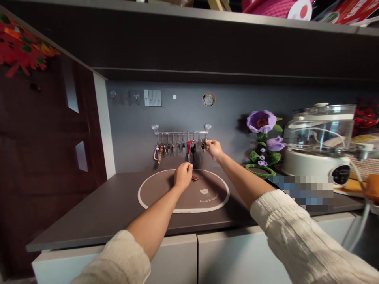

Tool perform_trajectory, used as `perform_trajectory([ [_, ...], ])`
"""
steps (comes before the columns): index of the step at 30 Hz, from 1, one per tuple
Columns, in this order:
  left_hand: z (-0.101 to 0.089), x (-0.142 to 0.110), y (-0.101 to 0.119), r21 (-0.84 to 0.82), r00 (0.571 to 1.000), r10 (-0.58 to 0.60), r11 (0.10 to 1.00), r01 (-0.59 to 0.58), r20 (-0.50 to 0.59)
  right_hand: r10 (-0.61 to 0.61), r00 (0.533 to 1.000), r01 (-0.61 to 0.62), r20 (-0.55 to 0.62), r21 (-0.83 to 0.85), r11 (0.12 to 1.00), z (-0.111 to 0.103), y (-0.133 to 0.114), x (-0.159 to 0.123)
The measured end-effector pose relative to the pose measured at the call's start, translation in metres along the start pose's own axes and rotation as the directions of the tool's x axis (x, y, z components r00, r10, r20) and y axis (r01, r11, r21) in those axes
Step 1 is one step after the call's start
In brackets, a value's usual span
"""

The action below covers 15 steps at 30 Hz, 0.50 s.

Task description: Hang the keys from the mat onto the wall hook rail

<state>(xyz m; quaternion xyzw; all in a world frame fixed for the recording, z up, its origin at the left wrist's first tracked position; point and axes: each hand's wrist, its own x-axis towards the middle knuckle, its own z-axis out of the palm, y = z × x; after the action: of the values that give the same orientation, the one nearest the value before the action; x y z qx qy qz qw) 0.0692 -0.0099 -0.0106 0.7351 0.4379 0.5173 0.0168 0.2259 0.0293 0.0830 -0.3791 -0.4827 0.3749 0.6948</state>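
A clear hook rail (pixel 181 133) is fixed to the grey wall by two suction cups, with several bunches of keys hanging from it. My right hand (pixel 214 150) pinches a key ring with keys (pixel 203 143) at the rail's right end. Left of it hang a red key holder (pixel 188 147) and a pink carabiner (pixel 156 153). Lower down, my left hand (pixel 183 175) is closed above the brown oval mat (pixel 160 193); its fingertips hide whatever may be in them. A small red item (pixel 194 178) lies on the mat beside that hand.
Right of the mat stand a purple artificial flower (pixel 261 122) and a clear-topped white appliance (pixel 314 157). A dark overhead shelf (pixel 189 47) spans the top. White switches (pixel 152 98) and a round wall hole (pixel 209 99) sit above the rail.
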Motion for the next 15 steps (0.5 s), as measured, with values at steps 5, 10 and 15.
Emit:
perform_trajectory([
  [5,0.001,0.001,0.0,-0.002,1.0,0.0,1.0,0.0,0.001,0.009,1.0,-0.01,-0.022,-0.022,1.0,0.009,0.004,0.013],
  [10,0.002,0.001,-0.001,-0.001,1.0,0.002,1.0,-0.002,-0.008,0.015,0.997,-0.017,-0.074,-0.023,1.0,0.016,0.008,0.022],
  [15,0.001,0.001,0.0,0.0,1.0,0.0,1.0,0.0,-0.014,0.034,0.989,-0.038,-0.141,-0.025,0.999,0.021,0.013,0.026],
])
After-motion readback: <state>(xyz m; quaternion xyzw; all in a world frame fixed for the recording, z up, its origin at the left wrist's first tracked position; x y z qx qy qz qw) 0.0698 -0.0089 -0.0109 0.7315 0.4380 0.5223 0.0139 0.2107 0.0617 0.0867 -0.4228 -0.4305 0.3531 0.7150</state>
